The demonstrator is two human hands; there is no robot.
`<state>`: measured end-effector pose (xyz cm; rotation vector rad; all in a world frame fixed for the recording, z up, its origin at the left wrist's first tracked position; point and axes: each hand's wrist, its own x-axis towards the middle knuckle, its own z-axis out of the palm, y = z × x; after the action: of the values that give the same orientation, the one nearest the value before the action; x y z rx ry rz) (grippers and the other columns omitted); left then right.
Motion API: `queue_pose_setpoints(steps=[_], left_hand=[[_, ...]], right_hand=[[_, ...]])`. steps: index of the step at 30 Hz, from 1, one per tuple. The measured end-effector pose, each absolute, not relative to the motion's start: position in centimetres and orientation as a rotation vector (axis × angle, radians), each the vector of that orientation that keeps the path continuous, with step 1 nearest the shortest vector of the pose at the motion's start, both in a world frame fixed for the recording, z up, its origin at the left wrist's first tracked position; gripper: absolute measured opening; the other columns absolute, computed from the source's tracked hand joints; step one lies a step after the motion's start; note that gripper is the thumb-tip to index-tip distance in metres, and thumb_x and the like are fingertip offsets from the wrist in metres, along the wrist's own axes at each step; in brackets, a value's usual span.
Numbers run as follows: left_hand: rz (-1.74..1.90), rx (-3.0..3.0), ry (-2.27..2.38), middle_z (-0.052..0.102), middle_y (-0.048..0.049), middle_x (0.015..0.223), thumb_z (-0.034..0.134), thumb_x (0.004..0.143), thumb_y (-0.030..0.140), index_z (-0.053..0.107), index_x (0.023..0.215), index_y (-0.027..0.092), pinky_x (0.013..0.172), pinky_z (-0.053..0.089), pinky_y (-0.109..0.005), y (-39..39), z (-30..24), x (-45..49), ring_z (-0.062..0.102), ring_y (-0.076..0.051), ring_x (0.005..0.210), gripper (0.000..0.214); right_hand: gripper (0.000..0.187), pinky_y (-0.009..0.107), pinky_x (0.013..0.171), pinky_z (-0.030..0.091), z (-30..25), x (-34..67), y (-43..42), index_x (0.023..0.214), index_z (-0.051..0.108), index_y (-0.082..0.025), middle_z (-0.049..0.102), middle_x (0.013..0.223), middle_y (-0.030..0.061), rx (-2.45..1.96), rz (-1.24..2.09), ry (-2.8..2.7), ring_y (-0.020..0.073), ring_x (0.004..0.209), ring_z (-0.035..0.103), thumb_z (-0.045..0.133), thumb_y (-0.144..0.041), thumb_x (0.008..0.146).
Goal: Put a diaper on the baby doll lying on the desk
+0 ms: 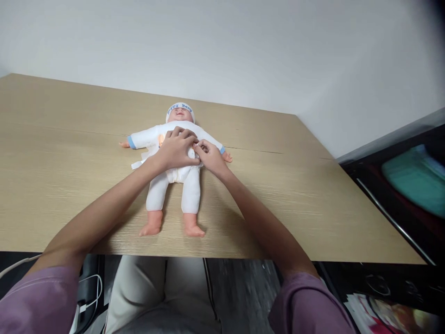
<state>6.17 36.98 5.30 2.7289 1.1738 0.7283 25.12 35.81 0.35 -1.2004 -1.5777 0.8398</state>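
Note:
A baby doll (190,197) lies on its back on the wooden table, feet towards me, in a white outfit with blue cuffs and a lettered white cap (180,109). Around its hips is a white diaper (179,175); a loose white flap (136,164) sticks out at the left. My left hand (179,150) rests over the belly, thumb apart from its bent fingers. At the doll's right-hand side in view, my right hand (207,153) is closed in a pinch, with a bit of white at the fingertips, seemingly the diaper's edge. My hands hide most of the waist.
The light wooden table (69,185) reaches back to a pale wall (222,51). On the right stands a dark unit with a blurred teal thing (417,178). Papers (378,315) lie below it, and a white cable (99,285) hangs under the table's left side.

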Motion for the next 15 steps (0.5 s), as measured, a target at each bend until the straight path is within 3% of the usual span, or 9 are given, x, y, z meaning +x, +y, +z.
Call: queue_pose_setpoints(steps=[2, 4, 7, 10, 15], left_hand=[[0.717, 2.716, 1.151, 0.075, -0.0131, 0.146, 0.086, 0.083, 0.046, 0.079, 0.132, 0.023, 0.119, 0.042, -0.064, 37.1, 5.2, 6.1, 0.054, -0.046, 0.14, 0.055], [0.709, 2.687, 1.109, 0.074, -0.0128, 0.147, 0.086, 0.085, 0.05, 0.079, 0.132, 0.024, 0.12, 0.041, -0.064, 37.2, 5.2, 6.0, 0.052, -0.046, 0.142, 0.054], [0.718, 2.609, 1.057, 0.072, -0.0138, 0.148, 0.09, 0.083, 0.058, 0.077, 0.135, 0.025, 0.122, 0.041, -0.065, 37.6, 5.4, 5.6, 0.05, -0.047, 0.146, 0.063], [0.703, 2.513, 0.938, 0.071, -0.0135, 0.15, 0.092, 0.079, 0.062, 0.073, 0.142, 0.025, 0.125, 0.042, -0.06, 38.0, 6.4, 4.3, 0.051, -0.044, 0.149, 0.075], [0.706, 2.22, 1.027, 0.069, -0.0144, 0.151, 0.082, 0.09, 0.07, 0.071, 0.14, 0.026, 0.115, 0.051, -0.051, 40.0, 7.9, -0.3, 0.062, -0.038, 0.141, 0.068]], right_hand=[[0.045, 0.038, 0.082, 0.059, 0.0, 25.1, 34.6, 0.098, 0.061, -0.028, 0.07, 0.093, 0.0023, -1.171, 0.693, -1.594, 0.0218, 0.084, 0.067, 0.068, -0.072, 0.1], [0.038, 0.046, 0.102, 0.061, -0.2, 25.4, 32.9, 0.113, 0.068, -0.027, 0.076, 0.116, 0.0088, -1.111, 0.477, -1.662, 0.0269, 0.107, 0.073, 0.063, -0.064, 0.108], [0.044, 0.056, 0.131, 0.046, -0.6, 25.9, 30.8, 0.145, 0.07, -0.025, 0.071, 0.152, 0.0156, -0.998, 0.241, -1.859, 0.0322, 0.147, 0.063, 0.046, -0.052, 0.119], [0.057, 0.058, 0.137, 0.041, -1.2, 26.3, 30.1, 0.169, 0.056, -0.025, 0.06, 0.17, 0.0156, -0.959, 0.203, -2.002, 0.0331, 0.161, 0.054, 0.037, -0.051, 0.121], [0.067, 0.063, 0.139, 0.04, -1.9, 27.0, 30.5, 0.18, 0.044, -0.03, 0.055, 0.176, 0.0129, -0.997, 0.209, -2.072, 0.036, 0.165, 0.05, 0.035, -0.06, 0.12]])
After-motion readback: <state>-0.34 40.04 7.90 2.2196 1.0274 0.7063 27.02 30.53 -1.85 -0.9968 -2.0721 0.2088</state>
